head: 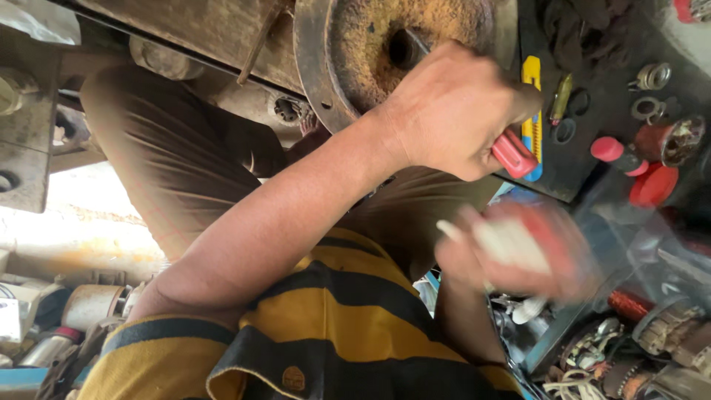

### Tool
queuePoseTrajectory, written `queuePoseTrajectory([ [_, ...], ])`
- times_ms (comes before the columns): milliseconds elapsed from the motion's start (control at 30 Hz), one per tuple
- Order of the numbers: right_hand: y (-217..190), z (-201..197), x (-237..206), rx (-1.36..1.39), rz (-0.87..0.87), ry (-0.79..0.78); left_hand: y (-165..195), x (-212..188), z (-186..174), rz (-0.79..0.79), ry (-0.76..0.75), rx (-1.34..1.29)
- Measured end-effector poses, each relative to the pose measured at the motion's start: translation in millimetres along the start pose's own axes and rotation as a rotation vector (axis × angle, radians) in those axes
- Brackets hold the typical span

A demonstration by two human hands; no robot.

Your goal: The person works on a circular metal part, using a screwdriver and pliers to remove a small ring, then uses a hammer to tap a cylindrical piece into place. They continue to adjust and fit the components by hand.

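Observation:
My left hand [452, 111] is closed around the red handle [514, 153] of a tool. Its dark metal shaft [412, 46] goes into the centre hole of a rusty round metal part [370, 44] at the top of the view. My left forearm crosses from the lower left over my brown trousers [178, 163]. My right hand [511, 252] is blurred by motion, just below the left hand. It grips a white and red object [511, 241] that I cannot make out more closely.
A yellow and blue utility knife [531, 96], metal rings [646, 109] and red caps [655, 185] lie on a dark tray [585, 155] at the right. Copper coils [628, 304] and small parts fill the lower right. Cylindrical metal parts [89, 304] lie lower left. My yellow and black striped shirt [333, 333] fills the bottom.

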State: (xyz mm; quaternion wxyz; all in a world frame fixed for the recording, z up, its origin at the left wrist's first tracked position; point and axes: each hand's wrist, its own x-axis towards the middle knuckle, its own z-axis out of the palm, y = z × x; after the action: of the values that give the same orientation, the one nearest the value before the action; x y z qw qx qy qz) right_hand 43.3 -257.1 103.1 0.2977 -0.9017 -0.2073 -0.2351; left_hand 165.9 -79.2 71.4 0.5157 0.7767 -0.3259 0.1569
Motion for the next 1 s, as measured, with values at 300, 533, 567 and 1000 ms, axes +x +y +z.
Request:
queuePoseTrajectory([
  [300, 10.2, 5.7, -35.9, 0.438, 0.266, 0.315, 7.1, -2.3, 6.4, 0.070, -0.165, 0.065],
  [533, 2.4, 23.9, -30.6, 0.545, 0.311, 0.330, -0.5, -6.5, 11.3, 0.015, -0.100, 0.061],
  [567, 3.0, 24.6, -29.8, 0.552, 0.311, 0.337, -1.0, -6.6, 12.9, -0.004, -0.092, 0.054],
  [1000, 7.9, 22.8, -25.9, 0.607, 0.309, 0.392, -7.2, -12.1, 28.9, 0.024, -0.173, 0.086],
])
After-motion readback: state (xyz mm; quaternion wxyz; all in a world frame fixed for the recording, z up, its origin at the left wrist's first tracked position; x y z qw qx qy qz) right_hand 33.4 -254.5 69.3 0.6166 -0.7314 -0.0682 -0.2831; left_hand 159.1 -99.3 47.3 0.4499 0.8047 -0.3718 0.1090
